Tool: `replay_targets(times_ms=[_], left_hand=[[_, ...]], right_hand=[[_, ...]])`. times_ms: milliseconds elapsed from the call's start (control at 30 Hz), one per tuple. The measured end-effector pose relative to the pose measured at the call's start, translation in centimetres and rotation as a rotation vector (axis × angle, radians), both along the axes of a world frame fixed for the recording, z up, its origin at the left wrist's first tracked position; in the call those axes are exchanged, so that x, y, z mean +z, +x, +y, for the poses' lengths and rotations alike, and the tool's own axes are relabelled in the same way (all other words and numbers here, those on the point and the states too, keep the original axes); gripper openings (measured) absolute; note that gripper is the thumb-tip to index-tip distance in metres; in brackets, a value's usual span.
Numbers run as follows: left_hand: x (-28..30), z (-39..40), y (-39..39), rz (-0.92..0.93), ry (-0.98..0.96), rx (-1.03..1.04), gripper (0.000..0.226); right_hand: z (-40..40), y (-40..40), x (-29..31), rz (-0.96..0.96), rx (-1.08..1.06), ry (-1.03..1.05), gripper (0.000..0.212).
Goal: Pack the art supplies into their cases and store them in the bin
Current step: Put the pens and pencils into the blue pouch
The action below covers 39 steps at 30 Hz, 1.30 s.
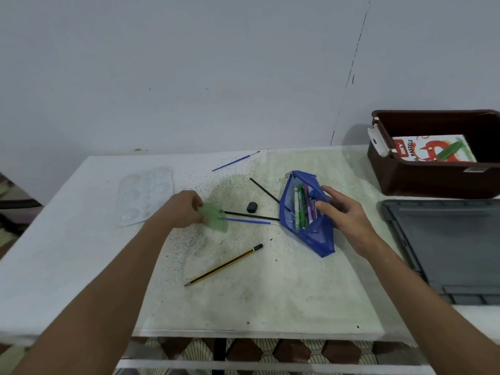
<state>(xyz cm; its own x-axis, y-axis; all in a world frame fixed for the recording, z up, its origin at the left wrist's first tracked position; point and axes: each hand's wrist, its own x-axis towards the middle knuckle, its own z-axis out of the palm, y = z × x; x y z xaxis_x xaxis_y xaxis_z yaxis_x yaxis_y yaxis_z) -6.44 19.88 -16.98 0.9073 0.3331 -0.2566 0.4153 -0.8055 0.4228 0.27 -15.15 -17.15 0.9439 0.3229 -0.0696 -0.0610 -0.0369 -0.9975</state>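
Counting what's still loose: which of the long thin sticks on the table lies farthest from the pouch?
The blue brush near the table's back edge. The others lie closer to the blue pouch.

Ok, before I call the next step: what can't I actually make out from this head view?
- Brown bin: right side cut off by the frame edge; only the pastels box shows inside.
- Grey lid: also cut off at the right edge.
- Blue pencil case: its right side is behind the right hand.
- Green protractor: left part covered by the left hand; markings blurred.
- Small black object: too small to identify.
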Motion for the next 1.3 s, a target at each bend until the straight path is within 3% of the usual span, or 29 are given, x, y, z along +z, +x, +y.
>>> replay_targets(times_ms=[100,200,433,700,767,867,967,1167,1300], left_hand=[[1.8,0.4,0.3,-0.117,-0.050,0.032,0.019],[3.8,-1.2,1.1,-0.226,-0.183,0.058,0.012],[4.1,-10.2,3.3,-0.206,-0.648,0.055,0.021],[1.8,-17.2,5.1,-0.167,-0.842,0.166,0.029],[1.4,-17.9,5.2,-0.163,-0.771,0.139,0.027],[1.2,-17.5,5.1,-0.162,-0.503,0.019,0.020],[1.7,-16.0,4.7,-0.159,-0.423,-0.021,0.019],[2.4,-9.8,2.7,-0.179,-0.271,0.056,0.027],[1.0,-4.2,0.6,-0.168,0.076,0.127,0.041]], right_hand=[[0.1,-0.1,0.1,-0.007,-0.011,-0.014,0.033],[0.1,-0.2,0.2,-0.006,-0.016,0.003,0.030],[0.1,-0.5,0.4,0.001,-0.024,0.018,0.029],[-0.3,-0.2,0.0,-0.006,-0.041,-0.001,0.032],[-0.4,-0.2,-0.2,-0.004,-0.037,-0.003,0.033],[-0.6,0.0,-0.5,-0.007,-0.030,0.005,0.036],[-0.6,0.2,-0.5,-0.001,-0.018,0.023,0.036],[-0.3,0.7,-0.8,0.007,0.013,-0.009,0.043],[0.0,0.8,-0.7,0.014,0.015,-0.014,0.041]])
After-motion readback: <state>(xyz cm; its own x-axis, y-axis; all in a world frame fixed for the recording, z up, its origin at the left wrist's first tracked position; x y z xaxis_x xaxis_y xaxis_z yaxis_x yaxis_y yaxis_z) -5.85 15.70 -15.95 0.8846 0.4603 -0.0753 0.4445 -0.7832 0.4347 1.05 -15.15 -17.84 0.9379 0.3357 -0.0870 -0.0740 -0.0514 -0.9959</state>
